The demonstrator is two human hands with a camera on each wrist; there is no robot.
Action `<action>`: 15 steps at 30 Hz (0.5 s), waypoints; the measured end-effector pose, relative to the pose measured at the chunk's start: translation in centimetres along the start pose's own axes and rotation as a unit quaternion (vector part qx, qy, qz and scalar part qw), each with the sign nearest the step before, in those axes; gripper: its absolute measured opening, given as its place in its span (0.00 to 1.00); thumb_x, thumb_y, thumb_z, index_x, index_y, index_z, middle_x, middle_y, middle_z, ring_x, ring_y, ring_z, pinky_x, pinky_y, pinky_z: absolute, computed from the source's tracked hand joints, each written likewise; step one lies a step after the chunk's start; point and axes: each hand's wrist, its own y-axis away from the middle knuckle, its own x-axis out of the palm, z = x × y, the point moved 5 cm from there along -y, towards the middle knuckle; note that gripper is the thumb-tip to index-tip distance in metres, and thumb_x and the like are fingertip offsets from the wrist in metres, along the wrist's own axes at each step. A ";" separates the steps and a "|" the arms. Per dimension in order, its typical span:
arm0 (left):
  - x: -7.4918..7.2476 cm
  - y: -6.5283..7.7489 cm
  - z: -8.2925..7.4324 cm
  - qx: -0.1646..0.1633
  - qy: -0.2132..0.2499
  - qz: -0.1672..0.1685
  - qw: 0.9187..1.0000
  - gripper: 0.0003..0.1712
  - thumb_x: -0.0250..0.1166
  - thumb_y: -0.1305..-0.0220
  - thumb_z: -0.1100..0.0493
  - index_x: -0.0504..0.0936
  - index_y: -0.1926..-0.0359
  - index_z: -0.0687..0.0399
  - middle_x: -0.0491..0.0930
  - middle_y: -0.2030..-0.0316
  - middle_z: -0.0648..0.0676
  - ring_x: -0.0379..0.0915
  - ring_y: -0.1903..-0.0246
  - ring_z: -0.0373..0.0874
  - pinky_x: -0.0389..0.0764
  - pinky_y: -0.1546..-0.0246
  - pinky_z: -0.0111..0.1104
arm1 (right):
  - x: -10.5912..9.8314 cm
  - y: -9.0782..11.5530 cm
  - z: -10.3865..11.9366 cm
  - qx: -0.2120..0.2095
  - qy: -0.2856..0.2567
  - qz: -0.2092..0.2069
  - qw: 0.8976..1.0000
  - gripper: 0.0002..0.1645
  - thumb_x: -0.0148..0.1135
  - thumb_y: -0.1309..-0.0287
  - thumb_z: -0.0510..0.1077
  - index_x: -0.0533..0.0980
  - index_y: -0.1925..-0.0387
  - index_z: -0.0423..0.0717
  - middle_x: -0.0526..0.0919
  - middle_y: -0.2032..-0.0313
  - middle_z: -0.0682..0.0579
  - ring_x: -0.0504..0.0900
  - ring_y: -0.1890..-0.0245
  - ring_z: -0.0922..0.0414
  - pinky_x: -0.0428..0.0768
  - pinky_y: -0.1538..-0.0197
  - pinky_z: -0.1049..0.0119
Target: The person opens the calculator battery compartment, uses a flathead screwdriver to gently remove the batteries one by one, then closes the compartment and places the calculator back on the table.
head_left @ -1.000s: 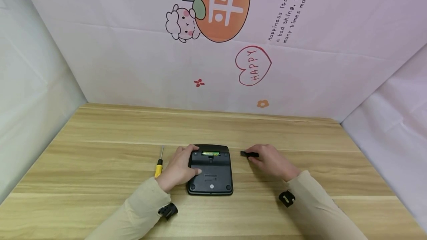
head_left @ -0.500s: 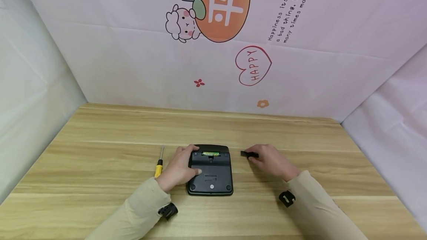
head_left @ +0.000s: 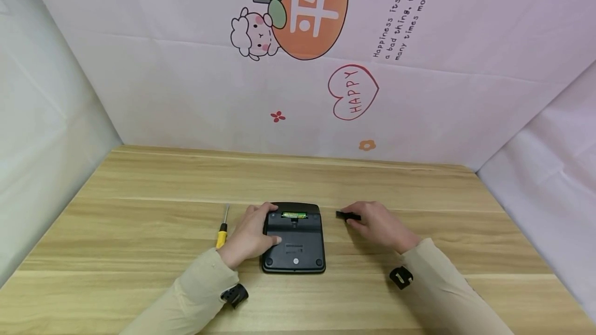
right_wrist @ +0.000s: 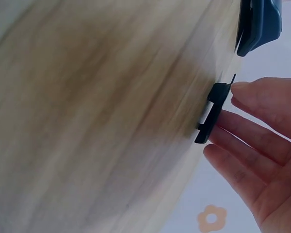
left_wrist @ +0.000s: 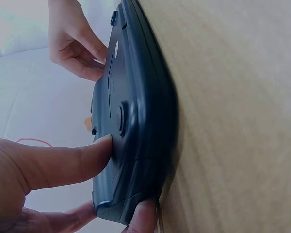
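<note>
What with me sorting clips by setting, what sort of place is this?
Probably a small, screened-off indoor workspace: a wood-grain tabletop is closed in by creased white side sheets, with a cartoon-printed backdrop behind. What lies beyond isn't shown.

Worktop: pale wood, grain running side to side.
Back sheet: white, behind the far edge, printed with an orange fruit, sheep, red HAPPY heart, flowers, lettering.
Left sheet, right sheet: creased, whitish, beyond the side edges.
Light: soft, pinkish at right.
</note>
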 end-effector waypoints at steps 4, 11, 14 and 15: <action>0.0 0.0 0.0 0.000 0.000 -0.001 1.000 0.36 0.72 0.47 0.64 0.69 0.37 0.53 0.66 0.41 0.65 0.67 0.44 0.58 0.70 0.46 0.52 | -0.2 0.0 0.2 -0.005 -0.006 -0.001 1.000 0.15 0.63 0.41 0.37 0.80 0.52 0.38 0.85 0.55 0.44 0.83 0.53 0.48 0.80 0.51 0.54; 0.0 0.0 0.0 0.000 -0.003 -0.001 1.000 0.36 0.72 0.47 0.64 0.69 0.37 0.53 0.66 0.41 0.65 0.67 0.44 0.58 0.70 0.46 0.52 | -0.3 0.2 0.5 -0.004 -0.004 0.003 1.000 0.15 0.64 0.41 0.38 0.80 0.52 0.39 0.85 0.55 0.45 0.83 0.52 0.49 0.79 0.50 0.53; 0.0 0.1 0.0 0.000 -0.002 -0.001 1.000 0.36 0.72 0.47 0.64 0.69 0.37 0.53 0.66 0.41 0.65 0.67 0.44 0.58 0.70 0.46 0.52 | -0.2 0.2 0.7 -0.002 0.000 0.001 1.000 0.16 0.64 0.40 0.40 0.80 0.51 0.39 0.85 0.54 0.46 0.83 0.52 0.49 0.79 0.50 0.53; 0.0 0.1 0.0 0.000 -0.002 -0.001 1.000 0.36 0.72 0.47 0.64 0.69 0.37 0.53 0.66 0.41 0.65 0.67 0.44 0.58 0.70 0.46 0.52 | -0.2 0.2 0.8 -0.003 0.001 0.000 1.000 0.16 0.64 0.40 0.40 0.80 0.51 0.40 0.85 0.54 0.46 0.83 0.52 0.49 0.79 0.50 0.54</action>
